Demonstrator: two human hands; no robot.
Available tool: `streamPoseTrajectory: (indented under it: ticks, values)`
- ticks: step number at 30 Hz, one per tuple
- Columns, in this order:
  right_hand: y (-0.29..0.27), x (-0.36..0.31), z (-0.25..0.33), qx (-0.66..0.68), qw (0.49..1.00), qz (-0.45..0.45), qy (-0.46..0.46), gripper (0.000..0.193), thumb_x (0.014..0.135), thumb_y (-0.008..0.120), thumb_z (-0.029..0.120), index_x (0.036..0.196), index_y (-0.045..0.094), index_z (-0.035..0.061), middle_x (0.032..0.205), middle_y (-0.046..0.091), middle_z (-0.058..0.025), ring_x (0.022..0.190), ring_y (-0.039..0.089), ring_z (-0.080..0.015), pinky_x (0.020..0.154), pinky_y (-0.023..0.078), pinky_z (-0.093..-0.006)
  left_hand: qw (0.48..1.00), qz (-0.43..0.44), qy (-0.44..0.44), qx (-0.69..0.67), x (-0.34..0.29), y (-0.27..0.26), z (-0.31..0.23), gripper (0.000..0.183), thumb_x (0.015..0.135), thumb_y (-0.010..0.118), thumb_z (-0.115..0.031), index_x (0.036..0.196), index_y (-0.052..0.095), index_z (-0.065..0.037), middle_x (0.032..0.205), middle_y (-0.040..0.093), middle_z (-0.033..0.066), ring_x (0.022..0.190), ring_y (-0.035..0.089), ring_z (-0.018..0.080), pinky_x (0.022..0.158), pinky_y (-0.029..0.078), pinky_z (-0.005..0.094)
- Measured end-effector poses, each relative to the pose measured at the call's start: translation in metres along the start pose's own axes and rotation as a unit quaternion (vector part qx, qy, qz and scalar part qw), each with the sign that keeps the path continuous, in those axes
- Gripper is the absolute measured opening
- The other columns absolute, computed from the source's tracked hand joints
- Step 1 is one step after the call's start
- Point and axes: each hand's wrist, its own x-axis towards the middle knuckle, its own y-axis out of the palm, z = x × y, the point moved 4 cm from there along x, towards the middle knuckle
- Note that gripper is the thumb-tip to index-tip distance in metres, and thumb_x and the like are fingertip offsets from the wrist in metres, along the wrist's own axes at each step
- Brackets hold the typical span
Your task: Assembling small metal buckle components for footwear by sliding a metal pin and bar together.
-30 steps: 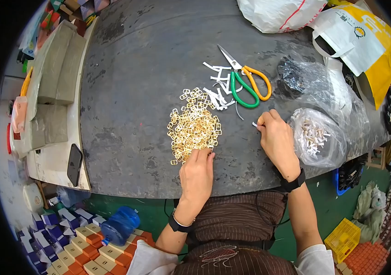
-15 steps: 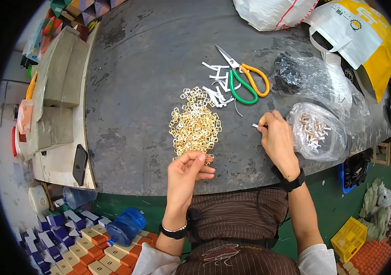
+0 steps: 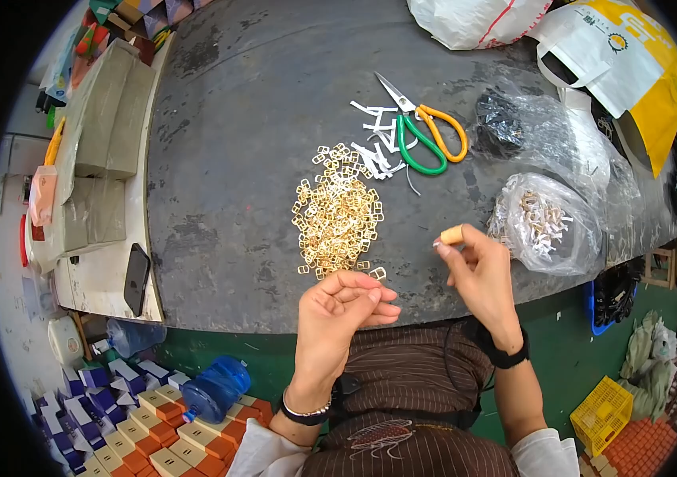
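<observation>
My left hand (image 3: 337, 316) is closed in a pinch at the near side of the pile, with a small gold buckle (image 3: 377, 273) at its fingertips. Just beyond it lies a heap of gold buckles (image 3: 337, 219). To the right, my right hand (image 3: 483, 274) pinches a short white strip (image 3: 437, 243) between thumb and forefinger; most of the strip is hidden. A tan finger cover (image 3: 451, 234) sits on that forefinger. Beside the right hand, a clear plastic bag (image 3: 585, 238) holds buckles with white strips on them.
Scissors (image 3: 422, 131) with green and orange handles lie beyond the heap, next to loose white strips (image 3: 382, 163). Crumpled clear plastic (image 3: 553, 131) and a yellow-white bag (image 3: 617, 60) occupy the right side. A phone (image 3: 137, 278) rests on the left ledge.
My left hand has moved right, away from the heap, bringing a buckle with it. The right hand has come nearer to me and turned, still pinching the white strip.
</observation>
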Motion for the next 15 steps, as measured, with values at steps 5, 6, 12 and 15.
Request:
streamPoseTrajectory:
  ticks: [5, 6, 12, 15]
  values:
    - [0.016, -0.024, 0.012, 0.185, 0.982, 0.037, 0.027, 0.006, 0.085, 0.060, 0.002, 0.089, 0.062, -0.0020, 0.069, 0.064, -0.0038, 0.051, 0.051, -0.0021, 0.045, 0.038, -0.0187, 0.997, -0.026, 0.048, 0.058, 0.007, 0.006, 0.009, 0.009, 0.086, 0.061, -0.001, 0.093, 0.059, 0.004, 0.084, 0.067, 0.0144, 0.067, 0.067, 0.0181, 0.061, 0.057, 0.0269]
    - [0.016, -0.025, 0.010, 0.171, 0.985, 0.028, 0.013, 0.006, 0.085, 0.060, 0.001, 0.089, 0.062, -0.0020, 0.068, 0.064, -0.0040, 0.052, 0.052, -0.0025, 0.045, 0.039, -0.0186, 0.997, -0.024, 0.048, 0.058, 0.008, 0.004, 0.012, 0.009, 0.086, 0.061, -0.001, 0.093, 0.059, 0.004, 0.084, 0.067, 0.0144, 0.067, 0.067, 0.0181, 0.061, 0.057, 0.0269]
    - [0.008, -0.032, -0.006, 0.168, 0.984, -0.013, 0.050, 0.007, 0.085, 0.060, 0.001, 0.090, 0.062, -0.0026, 0.068, 0.064, -0.0057, 0.053, 0.055, -0.0045, 0.047, 0.043, -0.0184, 0.839, -0.157, 0.118, 0.508, 0.004, -0.035, 0.014, 0.011, 0.075, 0.071, -0.003, 0.082, 0.064, 0.003, 0.077, 0.066, 0.0112, 0.058, 0.064, 0.0155, 0.054, 0.047, 0.0262]
    - [0.004, -0.038, -0.009, 0.148, 0.986, -0.003, 0.078, 0.007, 0.085, 0.059, 0.000, 0.090, 0.063, -0.0028, 0.069, 0.065, -0.0060, 0.053, 0.055, -0.0047, 0.047, 0.043, -0.0187, 0.812, -0.173, 0.131, 0.542, 0.001, -0.046, 0.013, 0.012, 0.073, 0.072, -0.001, 0.081, 0.064, 0.002, 0.075, 0.065, 0.0133, 0.055, 0.062, 0.0188, 0.052, 0.046, 0.0290]
